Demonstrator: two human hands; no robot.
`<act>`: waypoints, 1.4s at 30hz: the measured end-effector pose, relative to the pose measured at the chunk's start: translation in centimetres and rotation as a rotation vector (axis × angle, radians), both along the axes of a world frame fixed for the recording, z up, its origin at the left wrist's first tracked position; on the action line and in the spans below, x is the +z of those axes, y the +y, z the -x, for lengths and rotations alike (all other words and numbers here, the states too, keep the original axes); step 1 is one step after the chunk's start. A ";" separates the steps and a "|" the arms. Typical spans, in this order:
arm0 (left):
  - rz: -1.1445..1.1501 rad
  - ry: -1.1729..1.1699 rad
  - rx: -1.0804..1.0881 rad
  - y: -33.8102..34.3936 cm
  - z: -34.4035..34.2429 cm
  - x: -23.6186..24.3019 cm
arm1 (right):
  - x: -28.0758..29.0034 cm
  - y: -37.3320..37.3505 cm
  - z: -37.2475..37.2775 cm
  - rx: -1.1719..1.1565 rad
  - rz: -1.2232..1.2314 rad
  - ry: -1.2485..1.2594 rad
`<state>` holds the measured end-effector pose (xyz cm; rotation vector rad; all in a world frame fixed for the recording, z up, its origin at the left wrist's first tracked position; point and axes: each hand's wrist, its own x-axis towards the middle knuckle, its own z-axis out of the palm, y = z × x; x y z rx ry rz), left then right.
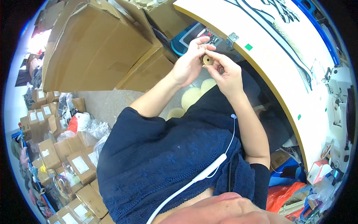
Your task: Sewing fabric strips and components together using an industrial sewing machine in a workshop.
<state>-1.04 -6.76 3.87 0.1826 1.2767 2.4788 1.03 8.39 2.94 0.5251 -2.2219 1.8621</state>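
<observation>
A small, round, tan disc with a dark central hole (207, 60) is resting between the two bare hands, its face turning toward the viewer. The right hand (228, 76) is pinching it from the right between thumb and index finger, the remaining fingers curling behind. The left hand (188, 63) is lying just beside it, with two fingers extending apart above the disc; whether the left thumb is gripping it, one cannot tell.

To the right of the fingers, a white worktop with a yellowish-brown edge (276, 61) is curving past, bearing a small green square marker (248, 47); a silvery metal fitting (232, 39) is sitting at its edge, near the fingers. To their left, a large brown cardboard box (100, 48) is standing open. Below the fingers, pale yellow rounded objects (191, 98) are showing beside the dark blue clothing (167, 156).
</observation>
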 end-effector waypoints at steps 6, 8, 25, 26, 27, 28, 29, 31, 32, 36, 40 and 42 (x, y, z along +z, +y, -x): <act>0.059 0.179 0.116 1.2 -0.7 -1.5 | -0.4 0.2 -0.2 -0.089 -0.099 0.093; 0.270 0.307 0.177 1.6 -0.9 -1.7 | -0.8 -0.2 -0.2 -0.108 -0.104 0.118; 0.180 0.029 -0.012 0.4 -0.6 -2.3 | 0.0 2.4 0.7 -0.151 -0.336 0.391; 0.135 0.028 -0.031 0.3 -0.5 -2.2 | 0.2 2.3 0.6 -0.152 -0.341 0.393; 0.098 0.026 -0.048 0.3 -0.4 -2.0 | 0.3 2.3 0.5 -0.170 -0.318 0.343; 0.100 0.026 -0.048 0.3 -0.3 -1.7 | 0.4 2.2 0.5 -0.188 -0.296 0.294; 0.002 -0.040 -0.031 0.4 0.0 -1.4 | 0.2 2.2 0.6 -0.189 -0.295 0.294; -0.169 -0.130 -0.032 0.1 0.4 -1.2 | -0.3 2.2 0.6 -0.178 -0.184 0.271; -0.168 -0.128 -0.032 0.1 0.4 -1.0 | -0.3 2.1 0.7 -0.178 -0.183 0.273; -0.273 -0.171 -0.034 0.3 0.3 -1.0 | -0.4 2.5 0.4 -0.106 -0.001 0.056; -0.315 -0.121 -0.167 -0.6 0.6 -2.0 | -0.7 3.4 0.6 -0.076 0.311 -0.238; -0.186 -0.106 -0.204 -0.6 0.4 -1.9 | -0.5 3.6 0.7 -0.070 0.348 -0.221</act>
